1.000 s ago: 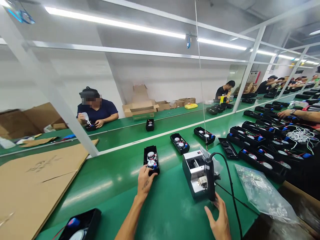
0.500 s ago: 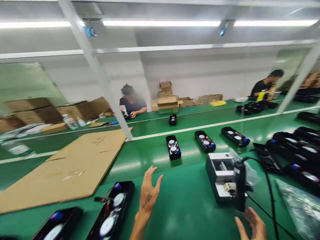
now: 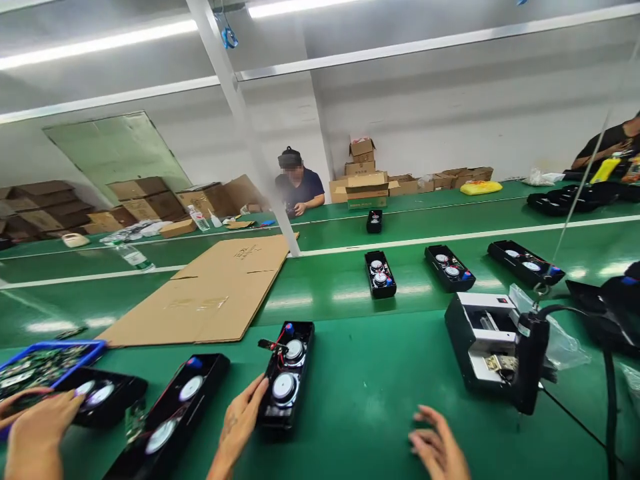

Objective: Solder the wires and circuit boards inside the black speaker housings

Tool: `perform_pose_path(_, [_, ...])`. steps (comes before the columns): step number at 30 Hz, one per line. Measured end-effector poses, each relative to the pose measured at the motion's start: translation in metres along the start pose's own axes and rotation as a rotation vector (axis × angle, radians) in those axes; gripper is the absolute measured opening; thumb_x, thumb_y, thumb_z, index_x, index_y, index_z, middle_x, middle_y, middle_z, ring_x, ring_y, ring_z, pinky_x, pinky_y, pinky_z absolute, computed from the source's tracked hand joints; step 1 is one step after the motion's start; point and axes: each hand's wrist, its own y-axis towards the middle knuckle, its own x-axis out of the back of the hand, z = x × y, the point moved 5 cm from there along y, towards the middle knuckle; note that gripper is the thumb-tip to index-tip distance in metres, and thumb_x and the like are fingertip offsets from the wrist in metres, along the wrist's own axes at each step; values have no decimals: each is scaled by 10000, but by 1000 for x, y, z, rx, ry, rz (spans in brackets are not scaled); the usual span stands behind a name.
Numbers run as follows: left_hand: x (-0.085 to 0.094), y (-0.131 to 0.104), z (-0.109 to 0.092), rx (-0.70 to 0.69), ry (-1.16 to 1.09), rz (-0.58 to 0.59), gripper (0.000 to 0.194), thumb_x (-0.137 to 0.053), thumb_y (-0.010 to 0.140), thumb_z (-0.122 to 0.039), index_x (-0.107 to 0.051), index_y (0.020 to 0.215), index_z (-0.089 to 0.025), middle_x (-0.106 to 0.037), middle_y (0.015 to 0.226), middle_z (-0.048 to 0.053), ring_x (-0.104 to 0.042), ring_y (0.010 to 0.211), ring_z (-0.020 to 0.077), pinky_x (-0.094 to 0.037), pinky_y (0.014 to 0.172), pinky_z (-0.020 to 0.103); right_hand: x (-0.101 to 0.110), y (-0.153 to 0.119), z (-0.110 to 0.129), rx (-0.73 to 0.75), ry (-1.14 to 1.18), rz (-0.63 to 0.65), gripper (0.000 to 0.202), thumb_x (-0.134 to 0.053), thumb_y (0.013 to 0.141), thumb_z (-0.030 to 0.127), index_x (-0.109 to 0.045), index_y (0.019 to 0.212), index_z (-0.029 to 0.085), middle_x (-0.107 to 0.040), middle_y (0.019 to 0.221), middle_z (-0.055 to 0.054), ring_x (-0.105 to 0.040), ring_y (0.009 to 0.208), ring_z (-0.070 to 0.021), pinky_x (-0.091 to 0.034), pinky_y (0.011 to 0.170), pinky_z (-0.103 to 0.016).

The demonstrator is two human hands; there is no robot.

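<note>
A black speaker housing (image 3: 287,377) with two round white-backed drivers, red wires and a small board lies on the green bench in front of me. My left hand (image 3: 241,421) grips its left side, fingers against the edge. To the right, over bare bench, my right hand (image 3: 436,441) is slightly blurred, with its fingers loosely curled but apart and nothing in them. A second long housing (image 3: 177,407) lies left of my left hand. Beyond my right hand stand a white-and-black machine (image 3: 483,340) and a hanging black electric screwdriver (image 3: 531,363).
Another person's hands (image 3: 43,427) work at a housing (image 3: 103,393) by a blue tray of boards (image 3: 95,348) at lower left. Flat cardboard (image 3: 225,287) lies behind. More housings (image 3: 380,275) stand on the far strip. A person (image 3: 300,187) sits opposite.
The view has turned left. My left hand, earlier open beside the housing, has taken hold of its side, and the housing has moved right and away from me. My right hand has moved left, away from the screwdriver.
</note>
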Motion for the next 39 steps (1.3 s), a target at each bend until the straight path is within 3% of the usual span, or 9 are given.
perform_pose_path(5, [-101,-54,-21,-63,-90,121,581,-553,914,-670,-772,1220,-227,-813,1240,106,-764,1198,356,-635,1028,529,-85,-2,8,-93,90,427,835,-798,822,603,-559,1559,291,-505,1666,-183,-669,1369,-378,-562,1135,-523])
perform_pose_path(9, [-164,-104,-41,-89,-189,244,700,-555,884,-779,-756,1284,-241,-805,1268,94,-735,1251,356,-624,1054,501,-87,44,49,6,-82,472,933,-776,800,345,-429,1662,258,-525,1666,-121,-506,1534,-343,-412,1270,-535])
perform_pose_path(17, [-157,-100,-66,-386,-325,3,616,-574,923,-781,-708,1197,-245,-696,1308,112,-682,1237,330,-549,1131,543,-54,118,129,-22,-690,1041,846,-622,639,33,-705,1453,247,-786,1351,-40,-770,968,-210,-572,785,-241])
perform_pose_path(22, [-190,-112,-100,-624,-258,272,470,-591,995,-631,-691,1300,-287,-631,1478,108,-591,1400,343,-455,1214,630,-82,125,148,132,-970,1377,674,-681,698,9,-785,1336,202,-833,1235,-26,-774,1080,-208,-547,891,-204])
perform_pose_path(25, [-204,-114,-106,-580,-237,356,446,-556,1008,-642,-754,1156,-270,-715,1343,103,-672,1282,333,-530,1145,600,-77,120,158,188,-957,1243,644,-648,769,3,-742,1386,164,-794,1332,-86,-737,1227,-236,-531,1044,-269])
perform_pose_path(29, [-207,-106,-101,-508,-260,361,511,-521,1004,-691,-773,1025,-247,-768,1132,96,-729,1123,308,-599,1055,524,-29,94,180,452,-830,712,437,-669,863,62,-763,1265,209,-779,1312,-84,-689,1257,-246,-496,1141,-371])
perform_pose_path(32, [-209,-104,-98,-513,-264,367,522,-490,1021,-687,-776,1004,-250,-763,1153,93,-722,1144,301,-591,1069,507,-6,48,163,559,-816,665,484,-862,753,161,-731,1215,225,-751,1236,-87,-698,1133,-263,-571,1015,-386])
perform_pose_path(35, [-210,-105,-96,-544,-258,320,456,-483,1047,-628,-755,1092,-265,-748,1221,84,-707,1186,292,-567,1106,516,-13,1,132,779,-834,595,667,-965,663,335,-683,1250,195,-715,1269,-157,-701,1051,-314,-612,893,-446])
perform_pose_path(39, [-199,-110,-98,-637,-248,240,306,-549,1049,-520,-684,1193,-286,-701,1303,78,-683,1240,279,-546,1135,521,-34,-21,106,901,-670,325,318,-719,941,190,-668,1253,219,-792,1046,-94,-746,919,-246,-618,832,-394])
